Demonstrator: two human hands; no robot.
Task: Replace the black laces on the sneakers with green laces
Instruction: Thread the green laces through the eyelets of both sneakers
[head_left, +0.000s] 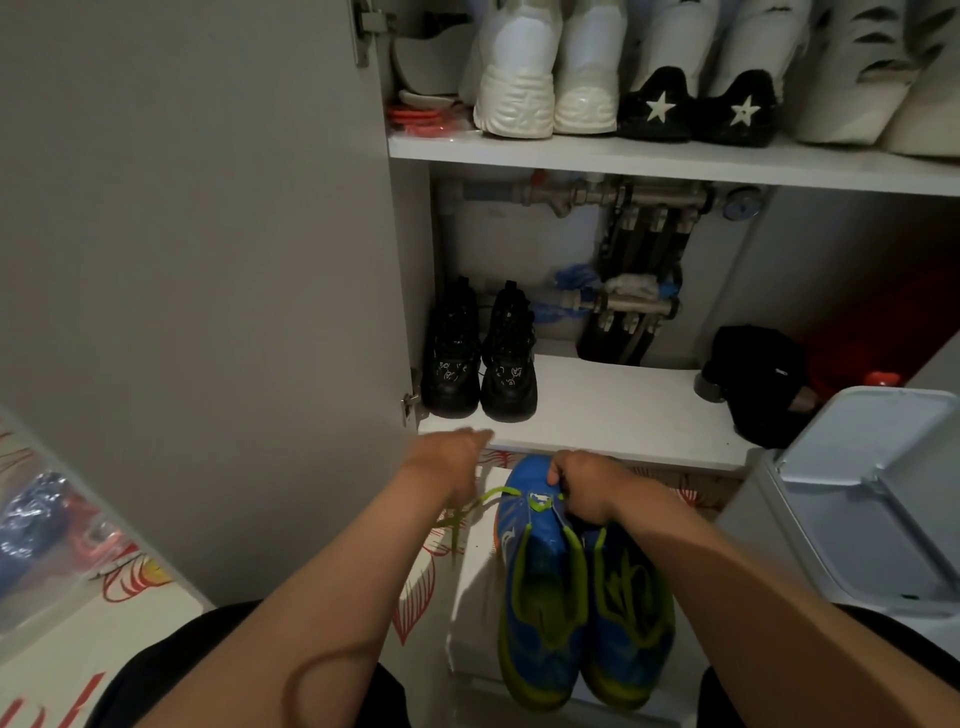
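The pair of blue sneakers hung just below the right hand, side by side and touching. They were low in front of the open cupboard and below the front edge of its lower shelf. The grip sat at the far end of the shoes, around the collars, so nearly the whole length of both trailed back from the fist towards the person's lap. Their long axis ran away from the cupboard, with the yellow-green toes pointing down and back at the person and the heels up by the shelf edge.

The right hand's fingers were curled tight over the tops of both shoes, bunching them together in one hold. A loose green lace ran out leftward from the nearer shoe, passed under the left wrist and drooped towards the floor.

The left hand was just beside the right, reached forward, with its fingers stretched fairly straight and the tips at the shelf's front edge. It was blurred, and I could not tell whether it touched the lace beneath it.

On that shelf, against the left wall, stood a pair of black sneakers, upright with their toes facing out. White sneakers lined the shelf above. A grey bin stood at the right.
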